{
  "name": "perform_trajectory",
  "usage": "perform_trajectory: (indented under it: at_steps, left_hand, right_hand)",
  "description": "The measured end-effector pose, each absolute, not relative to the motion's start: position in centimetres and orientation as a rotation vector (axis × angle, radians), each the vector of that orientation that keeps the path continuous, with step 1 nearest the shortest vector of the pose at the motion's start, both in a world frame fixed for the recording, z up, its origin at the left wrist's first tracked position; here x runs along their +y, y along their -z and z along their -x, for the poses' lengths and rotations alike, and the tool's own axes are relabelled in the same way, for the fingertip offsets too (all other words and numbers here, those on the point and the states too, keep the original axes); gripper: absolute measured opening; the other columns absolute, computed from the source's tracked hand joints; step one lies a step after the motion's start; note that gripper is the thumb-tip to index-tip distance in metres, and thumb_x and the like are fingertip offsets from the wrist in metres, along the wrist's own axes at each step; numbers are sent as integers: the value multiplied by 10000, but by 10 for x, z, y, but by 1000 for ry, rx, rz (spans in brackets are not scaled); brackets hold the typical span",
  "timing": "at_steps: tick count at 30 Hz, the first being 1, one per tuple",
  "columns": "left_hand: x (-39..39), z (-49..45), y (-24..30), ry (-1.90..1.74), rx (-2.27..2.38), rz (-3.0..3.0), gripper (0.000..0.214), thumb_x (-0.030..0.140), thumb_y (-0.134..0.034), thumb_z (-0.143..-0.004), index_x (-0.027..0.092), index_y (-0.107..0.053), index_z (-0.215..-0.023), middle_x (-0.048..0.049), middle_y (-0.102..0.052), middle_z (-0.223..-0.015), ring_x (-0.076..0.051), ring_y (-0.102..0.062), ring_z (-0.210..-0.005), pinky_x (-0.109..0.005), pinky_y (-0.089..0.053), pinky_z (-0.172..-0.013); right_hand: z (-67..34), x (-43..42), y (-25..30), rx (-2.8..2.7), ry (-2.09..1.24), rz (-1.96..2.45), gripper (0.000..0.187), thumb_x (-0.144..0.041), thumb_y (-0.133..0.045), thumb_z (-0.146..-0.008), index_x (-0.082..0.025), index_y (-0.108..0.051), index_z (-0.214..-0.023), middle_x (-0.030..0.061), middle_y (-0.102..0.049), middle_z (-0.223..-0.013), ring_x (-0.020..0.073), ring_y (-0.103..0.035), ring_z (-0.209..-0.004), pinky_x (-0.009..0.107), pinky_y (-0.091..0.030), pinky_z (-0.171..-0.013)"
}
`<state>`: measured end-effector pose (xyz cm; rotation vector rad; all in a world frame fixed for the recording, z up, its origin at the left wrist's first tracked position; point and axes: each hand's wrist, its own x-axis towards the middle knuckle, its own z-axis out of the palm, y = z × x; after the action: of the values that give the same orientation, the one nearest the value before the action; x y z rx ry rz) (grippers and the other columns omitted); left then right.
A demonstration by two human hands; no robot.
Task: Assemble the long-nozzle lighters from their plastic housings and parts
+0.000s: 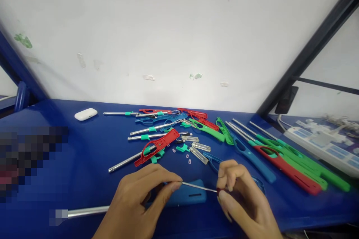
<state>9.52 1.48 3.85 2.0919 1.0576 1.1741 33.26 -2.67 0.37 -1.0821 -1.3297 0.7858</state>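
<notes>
My left hand (143, 198) pinches one end of a thin pale wire (199, 186) between thumb and forefinger. At its other end, my right hand (242, 198) closes thumb and fingers on the wire, where a small dark red bit (218, 191) shows. The wire stretches between the hands above a blue lighter handle (193, 196) lying on the table, partly hidden by my left hand. A metal tube (88, 212) sticks out to the left, seemingly from that same long-nosed lighter. Just beyond my right hand lies a blue handle shell (213, 161), partly covered by the fingers.
Beyond my hands lie a red handle shell (159, 145), green shells (207, 129), several metal tubes and clear fuel tanks (198, 155). Whole lighters (288, 168) lie at right, near a white power strip (322, 149). A white case (85, 114) sits back left on the blue table (84, 142).
</notes>
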Motion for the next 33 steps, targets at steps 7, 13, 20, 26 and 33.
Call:
perform_trajectory:
  at_steps: [7,13,20,26,33]
  left_hand:
    - [18,-95,-39,-1130,1023,-2160,148,214,-661,-996,275,-762,-907,29,-777,-865,-136,-721,-763,-186,-563,-729]
    - [17,-117,-31,-1110,965,-2248,158,155,-636,-1001,255,-746,-946,9,-765,-905,-156,-702,-844,-239,-570,-801]
    - [16,-141,-25,-1048,944,-2320,188,140,-617,-1013,265,-758,-1014,-29,-719,-1009,-206,-635,-968,-305,-577,-823]
    - [20,-144,-20,-966,989,-2360,207,143,-582,-1029,261,-752,-1032,-40,-714,-1062,-225,-629,-1003,-341,-587,-847]
    - [20,-149,-15,-951,1008,-2378,210,115,-577,-1012,228,-746,-959,-51,-724,-1009,-225,-647,-941,-323,-592,-795]
  right_hand:
    - [-331,-27,-7,-1082,-1059,954,221,-407,-729,-988,-271,-560,-944,-31,-552,-889,99,-539,-595,200,-498,-496]
    - [-342,-21,-24,-1089,-689,887,178,-300,-776,-961,-249,-629,-876,-4,-693,-862,107,-643,-549,203,-567,-475]
    - [-321,-32,-59,-1213,-192,1076,185,-314,-844,-900,-279,-750,-1056,42,-767,-879,160,-672,-567,266,-629,-523]
    - [-308,-16,-63,-1424,-229,994,176,-213,-758,-951,-282,-766,-1114,12,-787,-886,186,-765,-750,264,-652,-625]
    - [-306,-12,-56,-1508,-214,1018,167,-215,-734,-965,-297,-758,-1108,-5,-790,-886,185,-752,-742,279,-641,-654]
